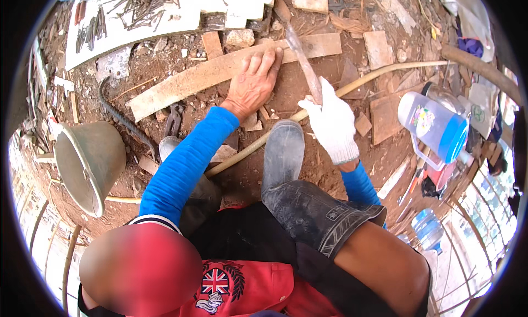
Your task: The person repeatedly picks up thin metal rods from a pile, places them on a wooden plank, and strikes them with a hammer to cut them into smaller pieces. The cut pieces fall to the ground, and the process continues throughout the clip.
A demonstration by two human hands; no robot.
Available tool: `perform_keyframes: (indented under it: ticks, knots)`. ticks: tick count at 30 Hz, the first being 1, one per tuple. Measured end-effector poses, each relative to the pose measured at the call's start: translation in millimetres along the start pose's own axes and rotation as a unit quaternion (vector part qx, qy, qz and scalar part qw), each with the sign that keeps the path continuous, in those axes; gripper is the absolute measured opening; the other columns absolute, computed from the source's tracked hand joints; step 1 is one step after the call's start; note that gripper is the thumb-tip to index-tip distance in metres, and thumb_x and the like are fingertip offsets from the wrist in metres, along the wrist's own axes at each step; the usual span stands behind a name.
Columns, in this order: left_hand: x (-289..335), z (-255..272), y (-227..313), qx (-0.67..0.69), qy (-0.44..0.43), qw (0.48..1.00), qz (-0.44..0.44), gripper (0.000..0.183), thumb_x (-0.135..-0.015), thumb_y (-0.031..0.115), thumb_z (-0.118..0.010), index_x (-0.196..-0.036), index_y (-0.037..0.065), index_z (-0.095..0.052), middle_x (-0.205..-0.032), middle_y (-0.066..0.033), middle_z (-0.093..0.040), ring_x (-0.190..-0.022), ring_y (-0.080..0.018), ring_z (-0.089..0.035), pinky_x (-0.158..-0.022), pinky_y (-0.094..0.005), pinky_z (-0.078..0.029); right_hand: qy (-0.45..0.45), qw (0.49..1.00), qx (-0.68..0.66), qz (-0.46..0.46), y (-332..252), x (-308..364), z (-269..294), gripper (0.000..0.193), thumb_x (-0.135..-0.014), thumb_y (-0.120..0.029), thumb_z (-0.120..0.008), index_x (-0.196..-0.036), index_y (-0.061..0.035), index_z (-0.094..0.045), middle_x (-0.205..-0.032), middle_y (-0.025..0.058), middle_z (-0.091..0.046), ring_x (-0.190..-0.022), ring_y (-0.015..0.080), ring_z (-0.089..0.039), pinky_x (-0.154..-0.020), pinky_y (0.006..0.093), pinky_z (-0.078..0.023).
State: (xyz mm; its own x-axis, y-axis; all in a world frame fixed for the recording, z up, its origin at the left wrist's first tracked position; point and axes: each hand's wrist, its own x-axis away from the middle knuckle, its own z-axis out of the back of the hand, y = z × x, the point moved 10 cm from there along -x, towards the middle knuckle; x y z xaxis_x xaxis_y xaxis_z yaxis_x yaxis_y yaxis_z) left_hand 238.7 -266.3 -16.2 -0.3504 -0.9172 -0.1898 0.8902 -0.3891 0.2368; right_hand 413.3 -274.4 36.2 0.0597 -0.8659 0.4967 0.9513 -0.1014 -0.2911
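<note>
A long, flat wooden plank (184, 89) lies slantwise on the dirt in front of me. My bare left hand (252, 85) grips it near its middle, with bent fingers over its far edge. In a white knitted glove, my right hand (331, 124) is closed round the wooden handle of a hammer-like tool (301, 58). That handle points away from me across the plank's right part, and its far end is too unclear to tell its shape. Pincers (174, 120) lie on the ground left of my left forearm.
Many nails (146, 6) are heaped on a white sheet (165, 29) at the far left. A bucket (102, 157) lies tipped at left near a dark ribbed bar (126, 116). One yellowish pole (366, 83) runs behind my boot (283, 152). At right lies a clear jug (426, 121).
</note>
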Motion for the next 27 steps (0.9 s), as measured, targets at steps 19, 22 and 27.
perform_keyframes:
  ticks: [19, 22, 27]
  knots:
    - [-28.2, 18.2, -38.4, 0.083, 0.083, 0.981, 0.157, 0.016, -0.097, 0.011, -0.074, -0.111, 0.004, -0.069, -0.109, -0.0157, -0.064, -0.102, -0.0389, -0.060, -0.088, -0.0490, -0.049, 0.064, 0.983, -0.163, 0.048, 15.9, 23.7, 15.7, 0.065, -0.098, -0.033, -0.081, -0.149, 0.0008, -0.058, -0.096, 0.0168, -0.080, -0.084, 0.0334, -0.080, -0.074, 0.0422, -0.061]
    - [-18.0, 23.3, -42.4, 0.102, 0.089, 0.981, 0.136, 0.023, -0.096, 0.008, -0.074, -0.118, 0.005, -0.069, -0.114, -0.0153, -0.065, -0.105, -0.0376, -0.060, -0.089, -0.0481, -0.048, 0.049, 0.983, -0.169, 0.044, 12.3, 21.5, 8.9, 0.065, -0.097, -0.032, -0.081, -0.149, 0.0006, -0.058, -0.096, 0.0176, -0.080, -0.084, 0.0345, -0.079, -0.075, 0.0436, -0.061]
    - [-4.3, 33.0, -26.8, 0.087, 0.096, 0.990, 0.049, 0.046, -0.096, 0.009, -0.075, -0.141, 0.005, -0.067, -0.130, -0.0134, -0.065, -0.110, -0.0339, -0.061, -0.094, -0.0459, -0.049, 0.029, 0.986, -0.155, 0.057, 4.3, 14.9, 0.0, 0.068, -0.096, -0.034, -0.082, -0.149, 0.0019, -0.058, -0.099, 0.0195, -0.080, -0.086, 0.0372, -0.079, -0.078, 0.0458, -0.061]
